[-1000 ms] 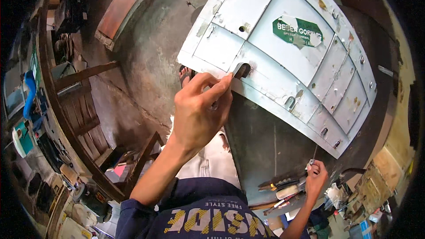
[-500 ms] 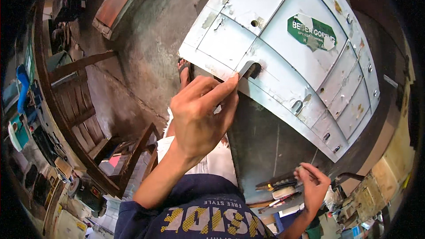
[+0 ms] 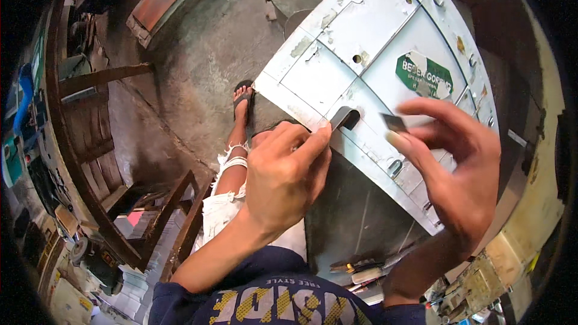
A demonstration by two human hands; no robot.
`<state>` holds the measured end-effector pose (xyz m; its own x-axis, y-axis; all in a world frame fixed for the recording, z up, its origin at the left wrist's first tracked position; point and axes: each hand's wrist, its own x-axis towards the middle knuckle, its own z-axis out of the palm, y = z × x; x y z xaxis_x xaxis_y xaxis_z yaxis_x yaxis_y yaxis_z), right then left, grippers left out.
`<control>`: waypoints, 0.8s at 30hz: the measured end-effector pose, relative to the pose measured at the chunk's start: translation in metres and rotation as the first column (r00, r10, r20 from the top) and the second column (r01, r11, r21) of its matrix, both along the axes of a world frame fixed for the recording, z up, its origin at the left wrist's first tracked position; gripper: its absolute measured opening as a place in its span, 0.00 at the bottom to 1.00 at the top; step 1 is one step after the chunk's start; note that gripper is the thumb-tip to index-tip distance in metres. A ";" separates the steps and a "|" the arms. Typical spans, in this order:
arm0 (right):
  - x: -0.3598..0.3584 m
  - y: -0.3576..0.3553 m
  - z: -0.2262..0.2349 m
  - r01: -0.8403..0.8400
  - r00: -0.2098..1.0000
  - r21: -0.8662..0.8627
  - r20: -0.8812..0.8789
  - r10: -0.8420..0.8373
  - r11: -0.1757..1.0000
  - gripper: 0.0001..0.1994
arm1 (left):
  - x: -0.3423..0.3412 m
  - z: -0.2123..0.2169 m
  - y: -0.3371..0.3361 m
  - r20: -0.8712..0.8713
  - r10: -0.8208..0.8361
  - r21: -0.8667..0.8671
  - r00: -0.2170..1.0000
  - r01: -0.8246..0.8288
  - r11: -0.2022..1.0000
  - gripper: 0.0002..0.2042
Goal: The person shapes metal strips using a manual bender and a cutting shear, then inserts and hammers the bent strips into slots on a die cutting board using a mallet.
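Observation:
My left hand [image 3: 286,177] pinches a slim, dark grey metal strip [image 3: 343,117] with a hooked end, its thumb and forefinger closed on the near end. The strip extends over the edge of a worn white tabletop [image 3: 316,81]. Above the tabletop, my right hand [image 3: 460,171] grips a small, flat, dark square piece [image 3: 394,123] between thumb and fingers; its material cannot be made out. A gap separates this piece from the hooked strip. A small U-shaped metal piece [image 3: 395,167] lies on the tabletop between my hands.
The tabletop bears a green label [image 3: 423,77], a round hole and peeling patches. Several hand tools [image 3: 361,268] lie low, near my body. A dark wooden frame [image 3: 105,81] stands at left, and a reddish slab [image 3: 165,3] lies farther off. My sandaled foot [image 3: 242,99] is on the floor.
My right hand has come up from the lower right to above the tabletop, bringing the dark square piece into view. My left hand keeps its hold on the hooked strip.

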<state>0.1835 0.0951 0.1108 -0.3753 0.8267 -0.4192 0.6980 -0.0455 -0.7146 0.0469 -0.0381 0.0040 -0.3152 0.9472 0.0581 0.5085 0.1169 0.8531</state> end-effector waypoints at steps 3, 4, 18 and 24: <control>-0.034 0.030 -0.011 -0.355 0.914 -0.041 0.194 0.356 0.934 0.12 | 0.002 0.003 -0.002 -0.071 0.001 -0.041 0.997 -0.004 0.999 0.16; -0.037 0.032 -0.018 -0.363 0.911 -0.043 0.194 0.365 0.931 0.12 | 0.001 0.003 -0.002 -0.089 -0.016 -0.039 0.996 0.013 0.999 0.16; -0.056 0.033 -0.052 -0.685 0.702 0.501 0.260 0.663 0.530 0.11 | 0.006 0.007 0.000 -0.132 -0.025 -0.038 0.991 0.020 0.999 0.16; -0.057 0.032 -0.056 -0.694 0.686 0.503 0.243 0.686 0.515 0.10 | 0.001 0.001 -0.001 -0.083 -0.052 -0.032 0.995 0.050 0.998 0.16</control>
<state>0.1262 0.1276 0.0547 -0.9232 0.3836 -0.0233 0.3530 0.8224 -0.4461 0.0479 -0.0386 0.0048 -0.2617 0.9636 0.0541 0.5840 0.1135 0.8038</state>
